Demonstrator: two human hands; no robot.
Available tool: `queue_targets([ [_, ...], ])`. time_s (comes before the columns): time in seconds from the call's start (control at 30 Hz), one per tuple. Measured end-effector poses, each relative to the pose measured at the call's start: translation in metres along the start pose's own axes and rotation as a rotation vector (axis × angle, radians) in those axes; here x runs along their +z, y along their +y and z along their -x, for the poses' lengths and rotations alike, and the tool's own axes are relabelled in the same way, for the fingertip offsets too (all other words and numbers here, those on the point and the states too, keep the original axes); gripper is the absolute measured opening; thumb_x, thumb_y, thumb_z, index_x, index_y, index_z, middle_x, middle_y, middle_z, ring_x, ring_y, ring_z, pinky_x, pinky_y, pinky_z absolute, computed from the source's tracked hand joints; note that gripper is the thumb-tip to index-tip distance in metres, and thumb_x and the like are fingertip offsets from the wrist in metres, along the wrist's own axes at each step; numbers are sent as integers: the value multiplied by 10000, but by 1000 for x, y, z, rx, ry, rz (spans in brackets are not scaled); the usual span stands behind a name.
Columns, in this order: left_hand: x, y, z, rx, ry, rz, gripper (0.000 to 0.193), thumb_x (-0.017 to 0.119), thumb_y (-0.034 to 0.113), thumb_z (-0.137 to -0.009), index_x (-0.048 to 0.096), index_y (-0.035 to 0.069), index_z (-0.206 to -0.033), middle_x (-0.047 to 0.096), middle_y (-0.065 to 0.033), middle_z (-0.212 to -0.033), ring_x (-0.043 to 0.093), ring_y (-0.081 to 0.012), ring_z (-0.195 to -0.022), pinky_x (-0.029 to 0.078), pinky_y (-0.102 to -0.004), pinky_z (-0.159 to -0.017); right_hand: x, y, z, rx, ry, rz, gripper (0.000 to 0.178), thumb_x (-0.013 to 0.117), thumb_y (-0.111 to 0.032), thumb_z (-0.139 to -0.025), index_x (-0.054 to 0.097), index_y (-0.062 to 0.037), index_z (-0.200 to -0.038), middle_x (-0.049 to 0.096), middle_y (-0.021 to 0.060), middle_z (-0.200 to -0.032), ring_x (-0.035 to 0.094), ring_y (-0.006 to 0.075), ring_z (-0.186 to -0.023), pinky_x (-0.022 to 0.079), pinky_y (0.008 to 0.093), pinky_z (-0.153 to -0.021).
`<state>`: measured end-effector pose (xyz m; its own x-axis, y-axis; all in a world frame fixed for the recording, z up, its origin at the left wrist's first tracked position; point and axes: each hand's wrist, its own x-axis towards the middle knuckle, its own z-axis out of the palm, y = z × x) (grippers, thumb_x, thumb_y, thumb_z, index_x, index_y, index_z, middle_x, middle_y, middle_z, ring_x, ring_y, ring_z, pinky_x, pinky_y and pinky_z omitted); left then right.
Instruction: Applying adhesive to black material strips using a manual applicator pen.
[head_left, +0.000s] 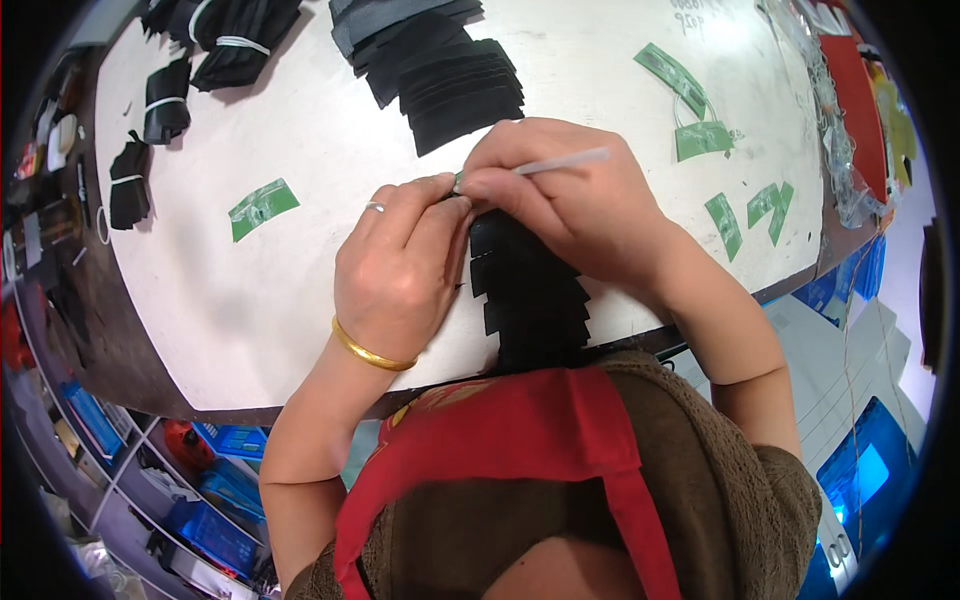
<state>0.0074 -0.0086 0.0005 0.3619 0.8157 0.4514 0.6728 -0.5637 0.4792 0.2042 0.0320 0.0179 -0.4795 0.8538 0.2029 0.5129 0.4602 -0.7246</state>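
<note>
My right hand (pixel 575 190) is closed round a slim whitish pen (pixel 565 161), its tip down by my left fingertips. My left hand (pixel 395 260), fingers bent and close together, presses at the same spot on a small green strip (pixel 460 179), mostly hidden under the fingers of both hands. Below the hands, a row of overlapping black fabric pieces (pixel 530 290) runs toward my body. Just beyond my hands a fanned stack of black fabric pieces (pixel 462 90) lies on the white tabletop (pixel 260 310).
At the far left are tied black fabric bundles (pixel 166 102). A green strip (pixel 263 208) lies left of my hands; several more green strips (pixel 703 140) lie to the right. Clear plastic (pixel 848 170) and a red item (pixel 853 110) line the right edge. Shelves with blue bins (pixel 215 535) stand lower left.
</note>
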Motion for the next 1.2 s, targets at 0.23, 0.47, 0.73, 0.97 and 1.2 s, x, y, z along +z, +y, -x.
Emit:
queue_targets([
  [0.23,1,-2,1,26,-1,-2,180,773,-35,-759,705,-7,-924,685,-124,-996,673,-276,-779,554,-343,-667,-13,2,5,-14,161,106,160,702,-218,-964,659,-92,-877,667,78,-762,677,291,-694,524,384,-586],
  [0.47,1,-3,2,9,-4,4,163,759,-19,-772,703,0,-924,680,-120,-1006,675,-273,-793,561,-345,-667,0,-2,8,-172,127,184,174,731,-194,-935,605,-108,-851,633,62,-722,653,271,-634,491,349,-533],
  [0.73,-4,5,0,-62,-63,-11,187,791,-37,-783,717,4,-950,716,-133,-1029,707,-303,-879,582,-368,-748,-3,2,15,-54,179,136,133,725,-178,-940,641,-85,-896,661,62,-742,670,280,-653,518,356,-566],
  [0.97,-3,3,-3,-44,-70,-9,182,797,-35,-778,715,5,-935,718,-127,-1015,709,-291,-872,583,-365,-739,-13,4,12,113,271,-342,264,646,-158,-1013,671,44,-846,689,113,-815,651,270,-646,509,325,-587],
  [1.2,-1,-1,-1,17,-27,-22,139,767,-14,-788,691,10,-902,688,-123,-987,683,-278,-790,566,-351,-672,-6,11,12,-148,173,153,141,736,-197,-935,653,-97,-882,667,52,-757,666,254,-649,508,341,-557],
])
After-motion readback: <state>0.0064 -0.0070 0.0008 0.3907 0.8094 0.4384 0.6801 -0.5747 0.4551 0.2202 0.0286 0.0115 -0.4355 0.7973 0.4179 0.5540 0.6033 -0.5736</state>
